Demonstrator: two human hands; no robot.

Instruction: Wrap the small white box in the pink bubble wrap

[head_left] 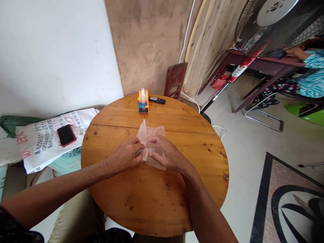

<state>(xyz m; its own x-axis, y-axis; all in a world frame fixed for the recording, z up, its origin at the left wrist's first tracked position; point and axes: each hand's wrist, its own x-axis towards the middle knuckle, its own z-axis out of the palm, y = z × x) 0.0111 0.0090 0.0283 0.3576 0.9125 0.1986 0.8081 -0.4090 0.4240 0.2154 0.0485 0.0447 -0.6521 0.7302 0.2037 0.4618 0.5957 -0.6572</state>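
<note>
A sheet of clear bubble wrap lies partly folded on the round wooden table, wrapped around a small item I cannot make out. My left hand pinches the wrap's left side, with one flap standing up above its fingers. My right hand presses and grips the wrap from the right, fingers curled onto it. Both hands meet at the table's middle.
An orange and blue tape dispenser and a dark remote-like handset sit at the table's far edge. A phone rests on printed white sacks to the left. A red chair stands behind; another person sits far right by a fan.
</note>
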